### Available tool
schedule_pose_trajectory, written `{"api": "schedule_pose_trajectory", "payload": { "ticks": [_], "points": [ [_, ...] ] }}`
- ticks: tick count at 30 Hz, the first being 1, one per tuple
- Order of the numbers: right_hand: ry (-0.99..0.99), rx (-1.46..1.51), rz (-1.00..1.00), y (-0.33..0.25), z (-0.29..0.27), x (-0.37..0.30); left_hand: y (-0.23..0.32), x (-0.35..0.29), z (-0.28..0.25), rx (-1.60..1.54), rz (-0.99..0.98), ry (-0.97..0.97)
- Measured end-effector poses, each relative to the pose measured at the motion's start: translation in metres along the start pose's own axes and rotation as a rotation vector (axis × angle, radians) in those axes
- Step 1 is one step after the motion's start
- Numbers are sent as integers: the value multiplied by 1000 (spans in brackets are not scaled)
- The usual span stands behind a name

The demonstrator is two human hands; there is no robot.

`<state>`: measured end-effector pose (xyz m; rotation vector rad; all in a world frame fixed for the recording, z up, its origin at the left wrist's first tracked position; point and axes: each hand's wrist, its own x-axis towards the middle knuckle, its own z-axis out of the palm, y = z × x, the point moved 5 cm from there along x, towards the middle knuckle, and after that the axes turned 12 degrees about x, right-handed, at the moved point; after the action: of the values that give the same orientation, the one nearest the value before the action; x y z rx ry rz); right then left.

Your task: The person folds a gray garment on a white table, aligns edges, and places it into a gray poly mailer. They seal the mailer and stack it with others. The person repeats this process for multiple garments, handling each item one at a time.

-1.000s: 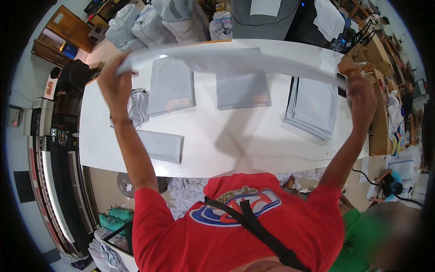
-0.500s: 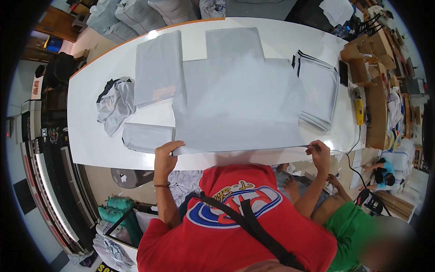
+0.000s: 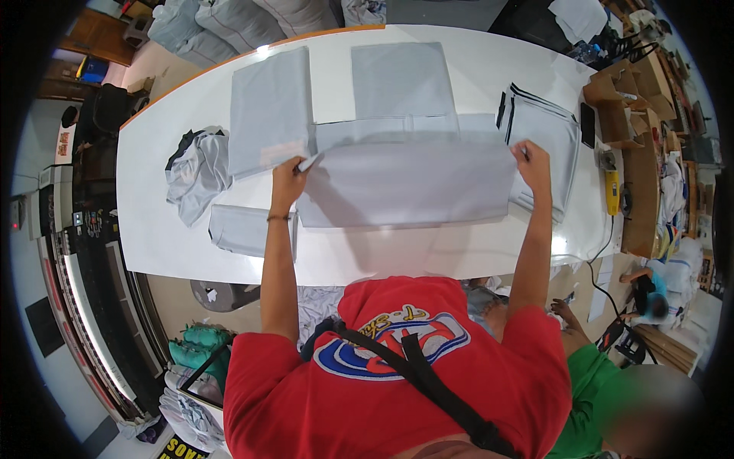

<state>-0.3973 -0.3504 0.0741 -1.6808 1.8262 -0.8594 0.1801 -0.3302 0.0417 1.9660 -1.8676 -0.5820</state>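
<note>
A wide piece of light grey fabric (image 3: 413, 183) lies on the white table (image 3: 382, 256), its near part lifted and folded back toward the far side. My left hand (image 3: 289, 182) is closed on the fabric's left corner. At the other end, my right hand (image 3: 533, 166) pinches the right corner, next to a stack of grey fabric pieces with black edges (image 3: 543, 141). Beyond the fold lies a flat grey fabric panel (image 3: 401, 80). Another folded grey panel (image 3: 269, 107) is beyond my left hand, and a small folded grey bundle (image 3: 248, 229) sits beside my left forearm.
A crumpled grey cloth with a dark edge (image 3: 197, 172) lies at the table's left. Toward the right edge are a black phone (image 3: 587, 125), a yellow-handled tool (image 3: 612, 191) with a cord, and cardboard boxes (image 3: 615, 99). A person in green (image 3: 596, 398) sits close on my right.
Both hands have moved away from me, from the table's near edge toward its middle. They carried the fabric's near edge up and over, folding it back on itself.
</note>
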Motion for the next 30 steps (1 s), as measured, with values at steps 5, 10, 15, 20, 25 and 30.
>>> {"api": "schedule_pose_trajectory", "payload": {
  "ticks": [5,10,15,20,25,30],
  "points": [
    [94,127,-73,14,39,54,1,43,22,382,70,378],
    [-163,133,-149,-6,106,-52,56,-42,65,151,409,-4],
    [-248,-207,-598,-23,150,-157,50,-127,108,389,643,29],
    [101,-268,-488,10,121,-128,17,-102,95,490,685,137],
    [198,-195,-462,15,70,-103,-31,-63,51,392,636,245],
    [352,-215,-423,-4,14,-108,1,-54,-46,292,518,357]
  ]
}}
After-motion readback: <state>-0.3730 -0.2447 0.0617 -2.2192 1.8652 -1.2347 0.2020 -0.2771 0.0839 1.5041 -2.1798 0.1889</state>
